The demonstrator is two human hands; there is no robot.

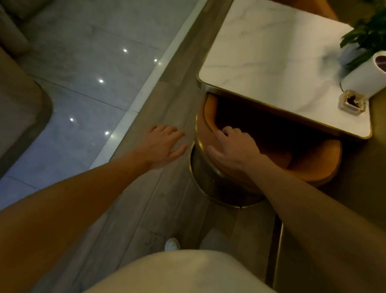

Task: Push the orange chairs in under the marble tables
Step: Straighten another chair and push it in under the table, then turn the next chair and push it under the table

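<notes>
A pale garment (194,285) and the toe of a white shoe (172,243) are seen at the bottom of the frame, above a wood-plank floor (145,213). The rim of an orange chair (316,161) is gripped by the right hand (231,148), fingers curled over its top edge. The left hand (162,146) is held open, fingers spread, just beside the chair and apparently not touching it, though blur leaves this uncertain. The chair's seat is tucked partly under the marble table (270,58); its backrest and gold-trimmed base (218,188) stand outside the table's edge. A potted plant (384,26), a white roll (371,73) and a glass ashtray (352,102) are set along the table's right side. A second chair (326,4) is glimpsed beyond the table.
</notes>
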